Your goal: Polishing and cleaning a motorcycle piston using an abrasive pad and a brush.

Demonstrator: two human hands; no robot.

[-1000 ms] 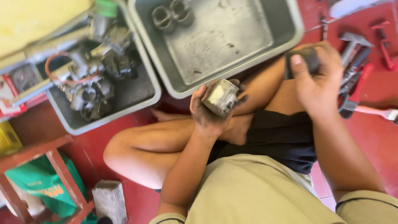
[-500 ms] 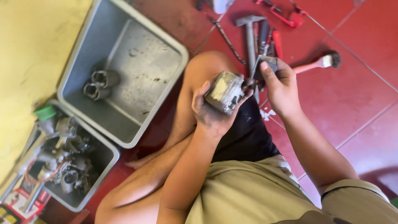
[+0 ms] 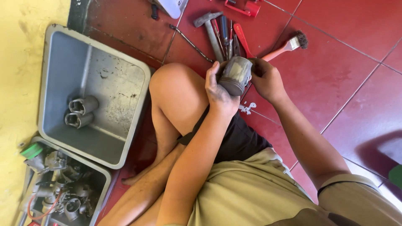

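The left hand (image 3: 217,90) wraps around a dirty metal piston (image 3: 235,75), with the fingers curled close on its side and the thumb under it. The right hand (image 3: 264,78) touches the other side of the piston, fingers bent tight against it. The piston sits between both hands, just above the bent knee. Its long way runs from the hands up toward the tools, and its flat round top faces up at the camera. Just past the fingers lie a hammer (image 3: 211,26), screwdrivers (image 3: 225,31) and a paint brush (image 3: 284,47) on the red floor. Far to the left side is a grey tub (image 3: 58,140) with two small metal tubes (image 3: 80,111).
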